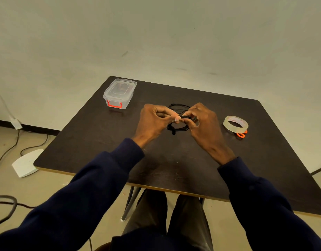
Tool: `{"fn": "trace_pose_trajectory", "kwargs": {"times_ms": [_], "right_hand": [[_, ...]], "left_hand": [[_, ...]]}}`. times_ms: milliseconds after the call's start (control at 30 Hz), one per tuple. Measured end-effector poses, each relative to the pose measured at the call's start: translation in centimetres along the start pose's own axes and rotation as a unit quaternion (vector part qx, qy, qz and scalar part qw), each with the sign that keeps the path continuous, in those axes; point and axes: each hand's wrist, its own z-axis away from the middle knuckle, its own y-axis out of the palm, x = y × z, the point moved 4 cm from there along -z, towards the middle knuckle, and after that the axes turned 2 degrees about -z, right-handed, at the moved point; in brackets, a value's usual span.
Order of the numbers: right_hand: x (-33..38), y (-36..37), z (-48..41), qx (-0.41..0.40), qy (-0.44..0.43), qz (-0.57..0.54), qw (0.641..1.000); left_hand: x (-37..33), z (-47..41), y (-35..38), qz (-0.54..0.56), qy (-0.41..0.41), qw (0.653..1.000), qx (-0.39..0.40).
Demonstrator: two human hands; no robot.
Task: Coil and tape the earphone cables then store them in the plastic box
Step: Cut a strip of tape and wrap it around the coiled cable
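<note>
Currently left hand (152, 120), right hand (205, 124) grip pinching coiled earphone cable (183, 128); plastic box (120, 93) lidded, well apart.

I see the lidded clear plastic box (120, 93) at the far left of the dark wooden table (174, 163). The clear tape roll (235, 124) is on the right, with the orange-handled scissors (241, 134) against its near side. Between them, the left hand (152, 122) and right hand (205, 127) hold a black coiled earphone cable (177, 128). A loose black cable (179, 106) lies behind.
</note>
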Motion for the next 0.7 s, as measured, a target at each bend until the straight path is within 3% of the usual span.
{"fn": "trace_pose_trajectory", "kwargs": {"times_ms": [233,400,700], "right_hand": [[0.4,0.4,-0.5,0.028,-0.019,0.036,0.999],[-0.4,0.3,-1.4,0.044,0.071,-0.097,0.992],[-0.9,-0.2,-2.3,0.083,0.101,-0.198,0.971]], "left_hand": [[-0.2,-0.1,0.0,-0.074,0.021,0.995,0.062],[0.2,-0.3,-0.5,-0.093,0.005,0.993,0.070],[0.3,-1.0,-1.1,-0.078,-0.008,0.996,0.034]]}}
